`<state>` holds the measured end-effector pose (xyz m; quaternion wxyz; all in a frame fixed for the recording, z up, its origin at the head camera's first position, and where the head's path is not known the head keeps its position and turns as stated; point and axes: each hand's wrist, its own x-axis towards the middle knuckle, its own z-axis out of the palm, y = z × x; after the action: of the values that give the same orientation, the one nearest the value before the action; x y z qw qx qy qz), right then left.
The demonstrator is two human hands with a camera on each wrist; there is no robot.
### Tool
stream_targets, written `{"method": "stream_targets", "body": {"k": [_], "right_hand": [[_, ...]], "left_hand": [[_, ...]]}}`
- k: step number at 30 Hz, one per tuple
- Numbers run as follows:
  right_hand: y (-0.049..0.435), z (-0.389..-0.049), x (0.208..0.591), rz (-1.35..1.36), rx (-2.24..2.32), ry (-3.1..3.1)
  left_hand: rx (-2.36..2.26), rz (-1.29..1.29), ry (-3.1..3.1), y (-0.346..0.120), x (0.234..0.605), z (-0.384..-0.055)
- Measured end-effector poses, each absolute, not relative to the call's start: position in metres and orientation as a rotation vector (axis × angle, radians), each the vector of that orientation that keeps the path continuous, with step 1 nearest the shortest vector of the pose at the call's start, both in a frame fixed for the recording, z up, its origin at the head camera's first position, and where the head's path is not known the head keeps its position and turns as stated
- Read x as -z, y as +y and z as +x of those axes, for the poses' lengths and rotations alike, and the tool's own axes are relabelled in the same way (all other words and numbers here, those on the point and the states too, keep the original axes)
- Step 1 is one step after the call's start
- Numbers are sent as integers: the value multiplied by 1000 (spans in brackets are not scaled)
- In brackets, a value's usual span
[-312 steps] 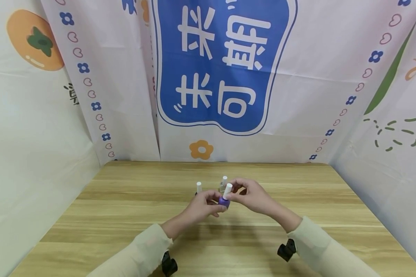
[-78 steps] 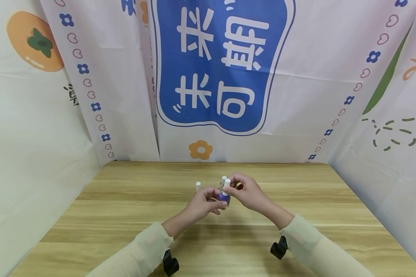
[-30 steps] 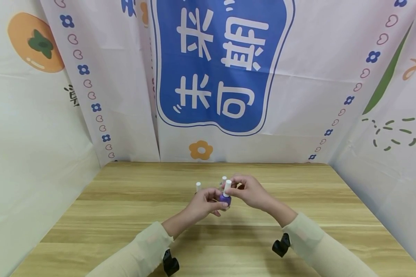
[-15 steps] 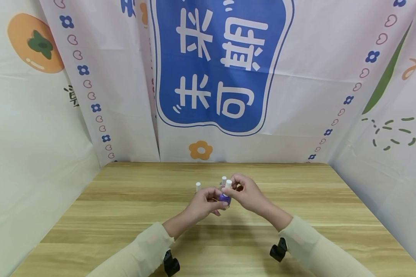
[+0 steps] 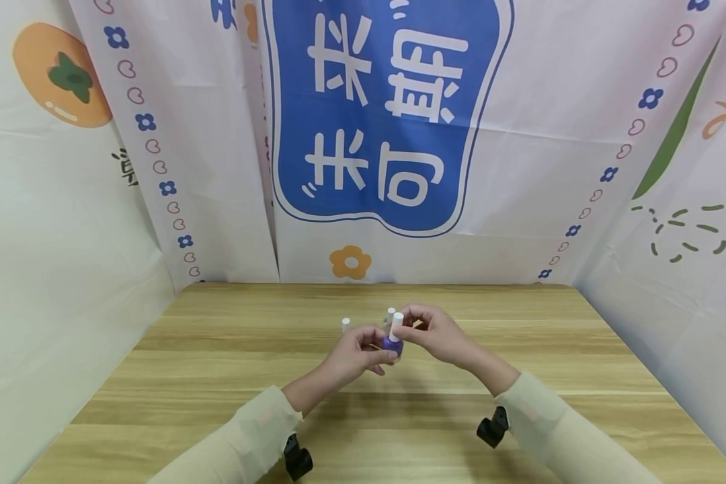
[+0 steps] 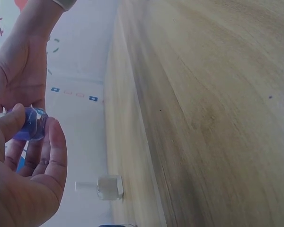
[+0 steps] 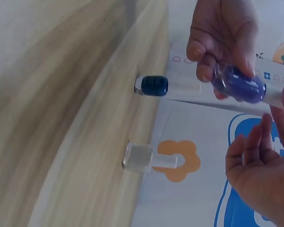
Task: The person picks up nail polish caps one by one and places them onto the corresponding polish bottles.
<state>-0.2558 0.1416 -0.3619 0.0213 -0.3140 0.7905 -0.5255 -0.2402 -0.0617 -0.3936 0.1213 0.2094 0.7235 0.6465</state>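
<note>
Above the middle of the table, my left hand holds a purple nail polish bottle by its glass body, between thumb and fingers. The white cap points up, and my right hand pinches it with thumb and forefinger. In the right wrist view the purple bottle has its cap in place at the neck. Behind the hands stand two more bottles: a clear or whitish nail polish bottle and a dark blue-green one, both white-capped and upright on the table. In the head view the hands partly hide both.
The wood-grain table runs back to a white printed cloth hung behind it. Similar cloth hangs at the left and right sides. A small black camera is strapped to each wrist, below the cream sleeves.
The right hand's thumb and fingers shift slightly round and along the cap from frame to frame. The left hand stays nearly still with the purple bottle. The two standing bottles have not moved.
</note>
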Motion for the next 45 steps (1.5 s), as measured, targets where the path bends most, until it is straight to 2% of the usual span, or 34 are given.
{"method": "stream_targets", "body": {"k": [7, 25, 33, 39, 45], "right_hand": [[148, -259, 356, -1059, 1528, 2390], [131, -247, 365, -807, 1680, 2569], [123, -228, 347, -752, 1697, 2559], [133, -247, 363, -796, 1677, 2526], [145, -256, 361, -950, 1578, 2456]], "left_hand": [[-1880, 608, 2090, -62, 392, -240], [-1904, 582, 2137, -60, 394, -238], [-1919, 588, 2144, -59, 395, -237], [-1906, 581, 2145, -60, 393, -236], [-1913, 579, 2105, -61, 393, -237]]}}
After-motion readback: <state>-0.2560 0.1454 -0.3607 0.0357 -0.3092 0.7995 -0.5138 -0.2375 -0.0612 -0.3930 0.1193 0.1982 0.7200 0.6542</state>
